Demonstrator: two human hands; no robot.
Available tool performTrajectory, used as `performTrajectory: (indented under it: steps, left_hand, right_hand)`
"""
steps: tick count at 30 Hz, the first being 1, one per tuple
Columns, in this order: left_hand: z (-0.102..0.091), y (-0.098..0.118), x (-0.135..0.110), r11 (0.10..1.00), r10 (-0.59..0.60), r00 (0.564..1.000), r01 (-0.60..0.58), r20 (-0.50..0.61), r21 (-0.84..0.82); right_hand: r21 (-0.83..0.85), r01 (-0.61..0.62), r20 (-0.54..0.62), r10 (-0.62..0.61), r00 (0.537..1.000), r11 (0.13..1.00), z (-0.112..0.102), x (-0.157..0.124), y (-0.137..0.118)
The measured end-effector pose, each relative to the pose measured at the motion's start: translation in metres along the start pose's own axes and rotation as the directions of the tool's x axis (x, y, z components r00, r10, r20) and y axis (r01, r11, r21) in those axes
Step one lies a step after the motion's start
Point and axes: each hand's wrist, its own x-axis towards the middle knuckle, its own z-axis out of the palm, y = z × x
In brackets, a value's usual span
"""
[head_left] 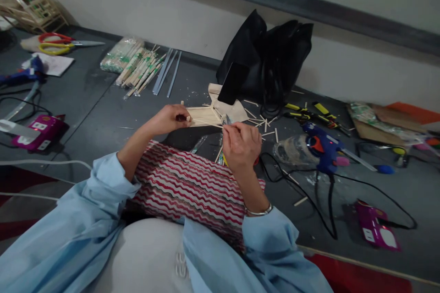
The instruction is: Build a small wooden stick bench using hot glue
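My left hand pinches the left end of a small structure of pale wooden sticks, held just above the table in front of me. At its right end, my right hand is closed around a small tool with a pointed grey blade, which looks like a craft knife. The blade tip meets or nearly meets the sticks; the grip is hidden in my fingers. Behind the structure lies a cut piece of tan card with a dark phone leaning over it. A striped cloth lies under my forearms.
Loose stick offcuts lie right of my hands. Further right are a blue glue gun with its cable, yellow-black cutters and a purple power box. Packs of sticks, scissors and a black bag stand behind.
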Motion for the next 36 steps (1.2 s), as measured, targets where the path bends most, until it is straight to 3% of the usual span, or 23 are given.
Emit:
performTrajectory:
  steps: [5, 8, 13, 19, 25, 30, 36]
  left_hand:
    - [-0.005, 0.025, -0.004, 0.926, -0.187, 0.961, 0.241, 0.202, -0.292]
    - [-0.008, 0.029, -0.005, 0.869, -0.243, 0.940, 0.320, 0.238, -0.377]
    - [-0.016, 0.037, -0.008, 0.827, -0.229, 0.946, 0.314, 0.231, -0.466]
    - [-0.021, 0.037, -0.009, 0.801, -0.190, 0.917, 0.352, 0.350, -0.485]
    - [-0.016, 0.025, -0.009, 0.799, -0.273, 0.920, 0.380, 0.281, -0.466]
    - [-0.017, 0.033, -0.010, 0.793, -0.298, 0.900, 0.419, 0.319, -0.442]
    - [-0.019, 0.040, -0.010, 0.790, -0.309, 0.901, 0.421, 0.305, -0.445]
  right_hand:
    - [-0.064, 0.008, -0.180, -0.019, 0.984, 0.998, -0.022, 0.005, -0.001]
    - [-0.080, 0.034, -0.220, -0.050, 0.974, 0.996, -0.024, 0.006, -0.002]
    - [-0.033, 0.026, -0.175, -0.031, 0.984, 0.999, -0.021, 0.003, -0.001]
    - [-0.034, 0.000, -0.159, -0.005, 0.987, 0.999, -0.025, -0.002, 0.001]
    - [0.002, -0.009, -0.097, 0.009, 0.995, 1.000, -0.020, -0.003, -0.006]
    - [-0.006, -0.007, -0.118, 0.006, 0.993, 1.000, -0.019, -0.002, -0.006]
    - [0.017, 0.010, -0.065, -0.009, 0.998, 1.000, -0.018, -0.003, -0.004]
